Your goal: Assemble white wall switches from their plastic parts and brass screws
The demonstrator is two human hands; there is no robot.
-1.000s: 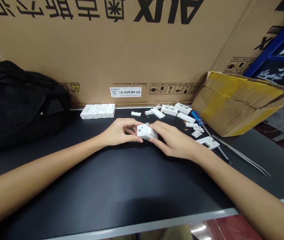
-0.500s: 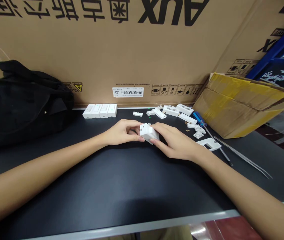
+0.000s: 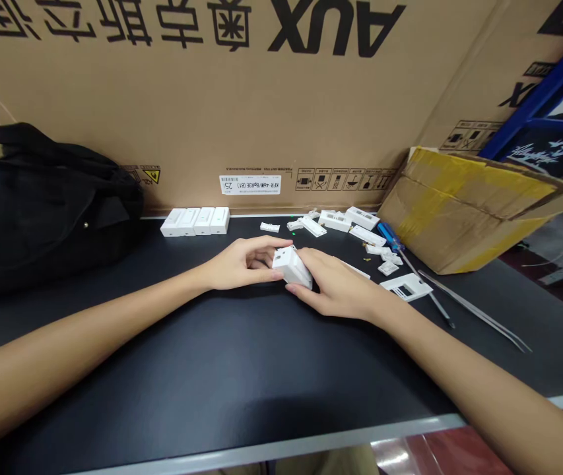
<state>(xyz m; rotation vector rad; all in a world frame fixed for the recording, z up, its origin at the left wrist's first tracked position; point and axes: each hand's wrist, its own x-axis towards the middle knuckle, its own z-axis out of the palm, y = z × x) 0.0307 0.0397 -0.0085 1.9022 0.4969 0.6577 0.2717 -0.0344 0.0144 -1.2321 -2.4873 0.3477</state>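
Observation:
Between my hands I hold a small white plastic housing (image 3: 291, 267), tilted, with a round hole in its upper face. My left hand (image 3: 244, 264) grips its left side, with the fingers curled around it. My right hand (image 3: 333, 287) presses on its right side and covers the lower end. Just right of my right hand lie small white plastic parts (image 3: 340, 221), and a white rectangular frame piece (image 3: 406, 287) is close by. A row of several white plastic units (image 3: 195, 221) stands along the back of the bench.
A black cloth bag (image 3: 38, 204) lies at the left of the black bench (image 3: 212, 349). A blue-handled screwdriver (image 3: 390, 236) and metal tweezers (image 3: 474, 310) lie at the right, by a taped cardboard flap (image 3: 464, 211). A large printed carton (image 3: 187, 99) stands behind.
The white housing has turned between my fingers, and its end now tilts up and to the left. My right hand has shifted its hold, and the view has moved slightly.

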